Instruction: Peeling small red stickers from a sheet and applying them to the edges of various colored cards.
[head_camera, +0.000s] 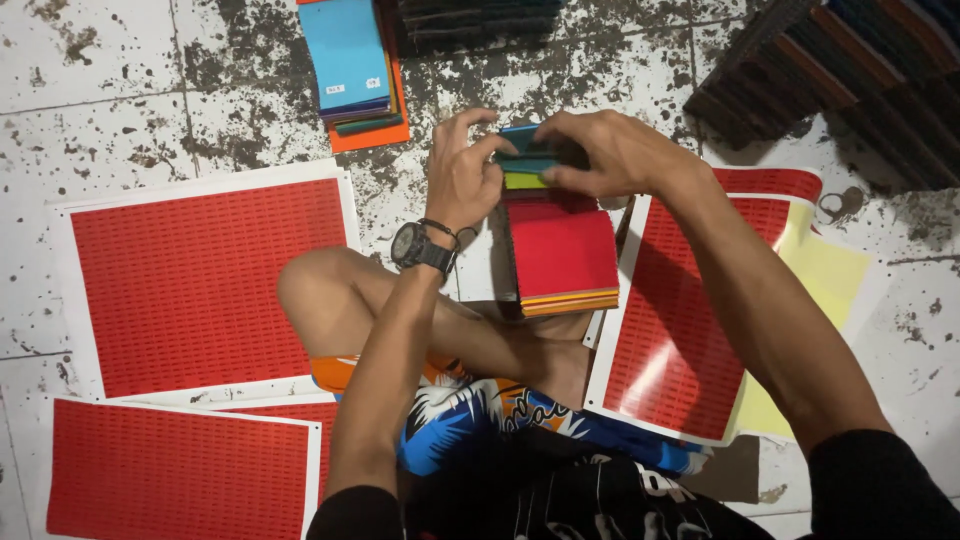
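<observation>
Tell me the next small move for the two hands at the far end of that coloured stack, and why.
Probably lift the top blue swatch clear. The left hand and right hand both pinch the far end of the swatch stack, where blue and green layers are already parted from the red one beneath. The stack rests on the person's leg, so keeping one hand pressing it down seems wise.

Red top card showing on the stack of coloured cards (560, 255) with orange and yellow edges, teal and green cards lying above it, red label sheets (205, 285) edged white, blue-topped pile (345, 55) over orange, shorts (470, 415) showing blue, white and orange print, white tiled floor (100, 100) wearing black speckles.
</observation>
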